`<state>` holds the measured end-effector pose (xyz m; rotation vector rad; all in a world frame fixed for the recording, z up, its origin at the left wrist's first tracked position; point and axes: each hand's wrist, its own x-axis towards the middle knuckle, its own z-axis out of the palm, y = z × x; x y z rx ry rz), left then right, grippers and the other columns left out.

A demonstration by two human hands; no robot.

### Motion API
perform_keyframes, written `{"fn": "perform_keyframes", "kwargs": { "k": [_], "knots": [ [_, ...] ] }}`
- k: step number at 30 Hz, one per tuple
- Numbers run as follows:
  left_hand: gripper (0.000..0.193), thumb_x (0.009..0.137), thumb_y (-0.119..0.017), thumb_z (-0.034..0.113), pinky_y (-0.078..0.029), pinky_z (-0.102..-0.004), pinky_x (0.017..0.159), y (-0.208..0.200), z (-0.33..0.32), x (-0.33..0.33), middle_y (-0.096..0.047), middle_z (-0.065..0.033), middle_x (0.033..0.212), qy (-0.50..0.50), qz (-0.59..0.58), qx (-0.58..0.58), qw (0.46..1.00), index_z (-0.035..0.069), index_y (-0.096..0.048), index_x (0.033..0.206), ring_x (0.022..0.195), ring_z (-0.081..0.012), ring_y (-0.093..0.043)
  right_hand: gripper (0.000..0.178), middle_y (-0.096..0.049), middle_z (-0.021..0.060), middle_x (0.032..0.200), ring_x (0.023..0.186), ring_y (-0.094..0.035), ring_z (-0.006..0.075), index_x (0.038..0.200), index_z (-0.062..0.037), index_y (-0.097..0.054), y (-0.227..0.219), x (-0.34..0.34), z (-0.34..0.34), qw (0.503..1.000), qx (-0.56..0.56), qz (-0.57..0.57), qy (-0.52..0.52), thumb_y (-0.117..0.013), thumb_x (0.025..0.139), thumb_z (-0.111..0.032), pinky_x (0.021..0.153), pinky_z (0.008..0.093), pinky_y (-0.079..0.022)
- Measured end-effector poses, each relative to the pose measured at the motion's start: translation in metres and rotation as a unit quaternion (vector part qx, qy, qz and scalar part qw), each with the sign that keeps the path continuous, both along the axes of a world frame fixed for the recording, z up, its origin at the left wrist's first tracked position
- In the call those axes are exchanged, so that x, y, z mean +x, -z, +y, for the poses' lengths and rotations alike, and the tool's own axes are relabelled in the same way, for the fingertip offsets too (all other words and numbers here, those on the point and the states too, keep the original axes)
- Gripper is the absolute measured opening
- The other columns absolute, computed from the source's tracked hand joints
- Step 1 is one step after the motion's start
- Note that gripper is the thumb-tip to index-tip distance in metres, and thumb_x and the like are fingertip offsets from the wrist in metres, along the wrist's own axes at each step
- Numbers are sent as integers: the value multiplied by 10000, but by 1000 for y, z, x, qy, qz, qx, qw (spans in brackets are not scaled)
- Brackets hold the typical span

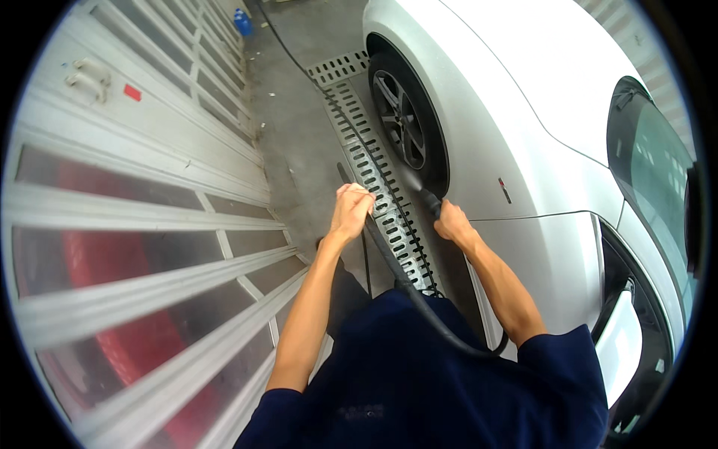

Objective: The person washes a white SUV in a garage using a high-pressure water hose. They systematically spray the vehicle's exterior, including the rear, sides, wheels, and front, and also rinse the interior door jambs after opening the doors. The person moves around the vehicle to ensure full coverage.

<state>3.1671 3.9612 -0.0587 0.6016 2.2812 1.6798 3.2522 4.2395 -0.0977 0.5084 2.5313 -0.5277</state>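
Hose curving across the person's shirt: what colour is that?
The hose is black, seen best in the head view.

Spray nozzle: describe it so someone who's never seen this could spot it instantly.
Find the white car on the right, then its dark front wheel. By that wheel's lower edge in the picture, in the right hand's grip, is the spray nozzle, short and black. Pale mist at its tip sets it apart from the long, bending black hose.
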Motion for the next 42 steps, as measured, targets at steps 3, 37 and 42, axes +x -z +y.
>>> {"fn": "perform_keyframes", "kwargs": {
  "k": [3, 37, 42],
  "knots": [
    [398, 905, -550, 250, -307, -382, 1013, 43, 4, -33, -608, -35, 693, 40, -38, 21, 998, 72, -548, 549, 799, -198, -580, 455, -656, 356, 1034, 996, -648, 500, 1204, 85, -502, -16, -6, -23, 999, -10, -32, 30, -600, 781, -55, 902, 532, -529],
    [458, 911, -545, 249, -388, -389, 570, 90, -74, -570, -525, -120, 503, 453, -163, -86, 872, -15, -546, 536, 511, -276, -539, 690, -659, 275, 1066, 931, -636, 493, 1391, -59, -395, -121, -462, -245, 909, -89, 123, 387, -638, 747, -4, 806, 563, -514],
    [449, 932, -561, 246, -411, -377, 535, 103, -50, -594, -557, -132, 508, 643, -161, -77, 744, -13, -592, 566, 499, -241, -581, 752, -642, 245, 1124, 936, -638, 477, 1434, -71, -374, -167, -468, -316, 828, 85, 131, 538, -631, 733, 18, 799, 554, -517]
  ]
}}
